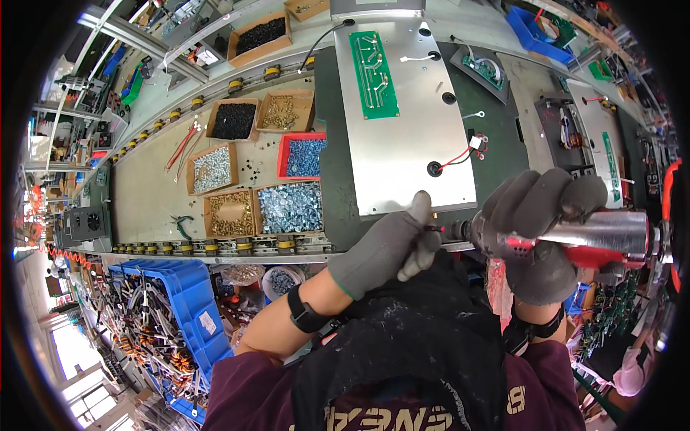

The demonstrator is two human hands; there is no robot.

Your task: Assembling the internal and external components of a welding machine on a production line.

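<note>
My right hand point(532, 219), in a dark grey glove, is wrapped round a red and silver power screwdriver point(604, 238), held sideways with its nose pointing left. My left hand point(388, 251), in a lighter grey glove, is closed at the nose of the tool. A small dark piece with a red spot point(435, 228) shows at its fingers; what exactly they pinch is hidden. Just beyond both hands lies a silver metal panel point(395, 161). It carries a green circuit board point(373, 75), black grommets, and red and black wires with a white connector point(475, 142).
Left of the panel stand a red tray of blue parts point(280, 156) and cardboard boxes of screws and fittings point(215, 224). Green-handled pliers point(184, 227) lie near the roller rail point(244, 246). A small board assembly point(483, 72) sits right of the panel. Below left is a blue crate point(188, 302) of wired parts.
</note>
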